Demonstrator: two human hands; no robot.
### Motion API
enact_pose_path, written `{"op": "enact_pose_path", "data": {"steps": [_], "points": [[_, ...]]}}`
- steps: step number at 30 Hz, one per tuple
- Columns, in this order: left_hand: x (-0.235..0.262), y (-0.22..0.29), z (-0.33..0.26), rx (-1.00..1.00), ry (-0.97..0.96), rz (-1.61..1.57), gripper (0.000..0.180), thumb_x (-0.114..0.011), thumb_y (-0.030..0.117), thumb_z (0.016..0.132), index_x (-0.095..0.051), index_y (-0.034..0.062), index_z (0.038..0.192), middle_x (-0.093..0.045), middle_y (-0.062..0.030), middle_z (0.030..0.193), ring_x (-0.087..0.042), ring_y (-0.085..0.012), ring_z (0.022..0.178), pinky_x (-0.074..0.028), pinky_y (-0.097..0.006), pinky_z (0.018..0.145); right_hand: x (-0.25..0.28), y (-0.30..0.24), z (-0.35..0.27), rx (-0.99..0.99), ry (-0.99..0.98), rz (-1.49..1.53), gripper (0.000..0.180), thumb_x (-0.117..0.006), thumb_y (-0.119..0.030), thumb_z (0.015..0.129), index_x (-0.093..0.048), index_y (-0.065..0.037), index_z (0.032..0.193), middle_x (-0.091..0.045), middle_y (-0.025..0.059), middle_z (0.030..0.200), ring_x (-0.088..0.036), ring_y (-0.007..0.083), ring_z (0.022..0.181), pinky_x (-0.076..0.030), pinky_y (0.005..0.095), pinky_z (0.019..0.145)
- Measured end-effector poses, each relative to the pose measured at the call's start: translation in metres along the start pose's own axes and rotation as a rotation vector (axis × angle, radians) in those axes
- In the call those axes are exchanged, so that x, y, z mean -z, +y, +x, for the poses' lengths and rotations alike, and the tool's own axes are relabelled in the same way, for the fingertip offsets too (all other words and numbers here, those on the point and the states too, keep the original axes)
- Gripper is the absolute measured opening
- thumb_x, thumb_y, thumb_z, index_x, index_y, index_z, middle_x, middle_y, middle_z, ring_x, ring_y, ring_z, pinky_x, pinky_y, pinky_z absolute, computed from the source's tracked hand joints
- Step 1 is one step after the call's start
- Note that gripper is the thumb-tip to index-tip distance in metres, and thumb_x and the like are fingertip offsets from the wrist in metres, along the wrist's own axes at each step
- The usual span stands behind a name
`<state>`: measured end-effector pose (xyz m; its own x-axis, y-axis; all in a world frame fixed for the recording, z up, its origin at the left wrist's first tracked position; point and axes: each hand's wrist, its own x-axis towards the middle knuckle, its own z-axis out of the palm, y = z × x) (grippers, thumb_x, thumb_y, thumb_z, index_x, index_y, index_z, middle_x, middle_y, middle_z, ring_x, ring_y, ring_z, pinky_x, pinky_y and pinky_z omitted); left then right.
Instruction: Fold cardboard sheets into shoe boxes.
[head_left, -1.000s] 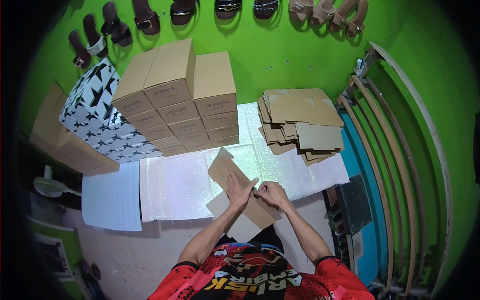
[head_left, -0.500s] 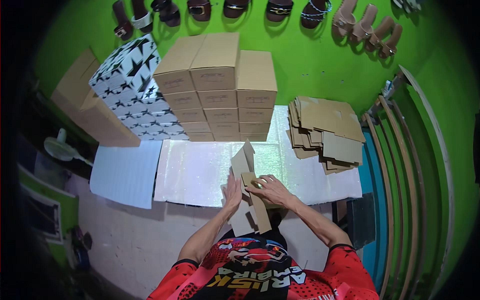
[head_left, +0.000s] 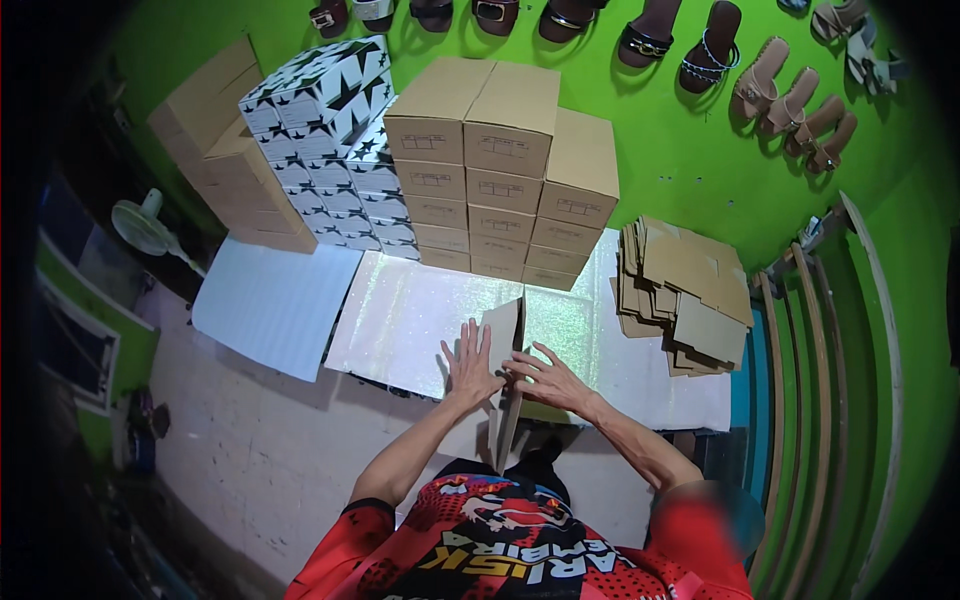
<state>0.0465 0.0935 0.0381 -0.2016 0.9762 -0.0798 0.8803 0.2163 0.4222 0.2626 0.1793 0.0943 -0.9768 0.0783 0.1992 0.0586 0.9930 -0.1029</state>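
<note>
A cardboard piece (head_left: 503, 322), folded and seen nearly edge-on, stands upright at the near edge of the table in front of me. Against its left side is my left hand (head_left: 470, 368), fingers spread and thumb toward the board. My right hand (head_left: 552, 383) reaches in from the other side, fingers apart and fingertips touching the board near its middle. The lower end of the cardboard hangs past the table edge toward my body. Part of the fold between the hands is hidden.
Closed brown boxes (head_left: 500, 195) are stacked at the back, beside white boxes with black stars (head_left: 330, 110). Flat cardboard blanks (head_left: 690, 275) lie in a pile on the right of the shiny white tabletop (head_left: 400, 310). Wooden rails (head_left: 815, 400) stand at far right; sandals (head_left: 650, 40) hang on the wall.
The cardboard's flaps, spread wide before, now lie closer together and the piece appears narrower. My left hand's fingers have spread away from it. The whole view has shifted and tilted.
</note>
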Motion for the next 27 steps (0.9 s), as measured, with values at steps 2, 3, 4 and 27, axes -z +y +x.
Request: {"op": "enact_pose_path", "data": {"steps": [2, 3, 4, 27], "points": [[0.003, 0.000, 0.003, 0.005, 0.009, 0.028, 0.125, -0.083, 0.048, 0.070, -0.017, 0.0100, 0.170, -0.001, -0.0202, 0.177, 0.000, -0.0381, 0.164, 0.003, -0.080, 0.119, 0.005, -0.006, -0.002, -0.016, -0.014, -0.017, 0.024, -0.066, -0.022, 0.093, -0.066, -0.017, 0.116, -0.052, 0.0047, 0.155, -0.041, 0.0262, 0.153, -0.022, 0.0569, 0.131], [0.005, -0.003, 0.004, 0.001, 0.008, 0.029, 0.125, -0.083, 0.048, 0.070, -0.017, 0.0100, 0.170, -0.001, -0.0202, 0.177, 0.000, -0.0381, 0.164, 0.003, -0.080, 0.119, 0.007, -0.010, -0.004, -0.031, -0.027, -0.033, 0.020, -0.066, -0.021, 0.092, -0.068, -0.016, 0.112, -0.056, 0.0047, 0.150, -0.042, 0.0257, 0.151, -0.022, 0.0569, 0.131], [0.012, -0.004, 0.004, -0.092, 0.060, 0.091, 0.123, -0.084, 0.047, 0.070, -0.020, 0.0111, 0.169, -0.004, -0.0198, 0.177, -0.001, -0.0385, 0.164, 0.003, -0.080, 0.119, 0.008, -0.013, -0.007, -0.021, 0.034, 0.009, 0.016, -0.068, -0.021, 0.090, -0.071, -0.015, 0.104, -0.060, 0.0046, 0.144, -0.044, 0.0251, 0.150, -0.023, 0.0567, 0.131], [0.080, -0.008, 0.072, -0.674, -0.624, 0.364, 0.132, -0.089, 0.063, 0.062, -0.022, 0.0244, 0.169, -0.024, -0.0156, 0.174, -0.011, -0.0348, 0.163, -0.003, -0.080, 0.122, 0.056, -0.104, -0.029, -0.598, -0.137, 0.822, 0.051, -0.065, -0.054, 0.100, -0.069, -0.003, 0.100, -0.073, 0.0147, 0.105, -0.070, 0.0336, 0.099, -0.053, 0.0421, 0.088]]}}
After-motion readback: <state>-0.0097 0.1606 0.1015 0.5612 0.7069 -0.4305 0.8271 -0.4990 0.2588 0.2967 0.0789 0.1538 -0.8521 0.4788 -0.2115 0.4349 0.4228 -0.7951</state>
